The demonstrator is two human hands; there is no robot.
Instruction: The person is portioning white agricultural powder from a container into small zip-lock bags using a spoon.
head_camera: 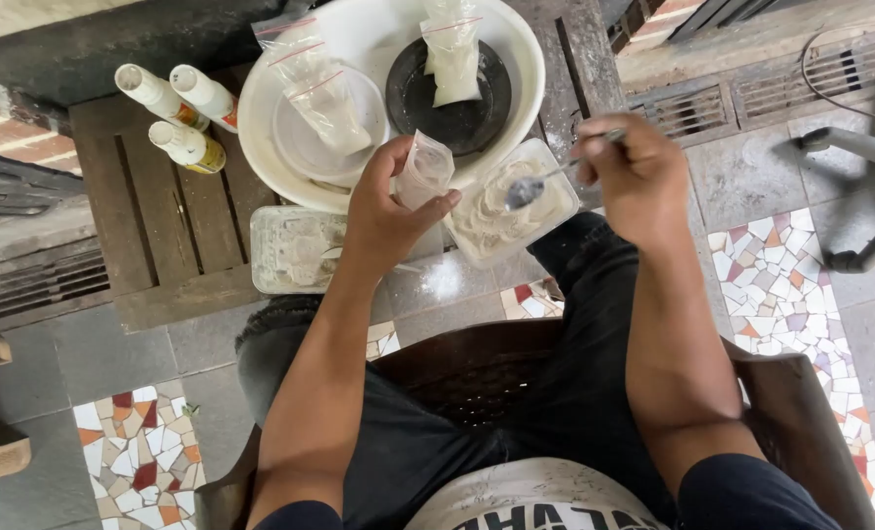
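The left hand (388, 211) pinches a small clear plastic bag (424, 172) upright between thumb and fingers, just above the rim of a clear tub of white paste (501, 211). The right hand (638, 177) has its fingers pressed together around a metal spoon (540, 182), whose bowl hangs over the paste. Behind sit a white basin (261, 128) holding filled bags (452, 49) and three white bottles (177, 113) on a wooden stool (162, 236).

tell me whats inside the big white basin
The basin holds a white lid and a black dish, each with clear bags of white stuff on top. The left hand and its bag cover the near rim.
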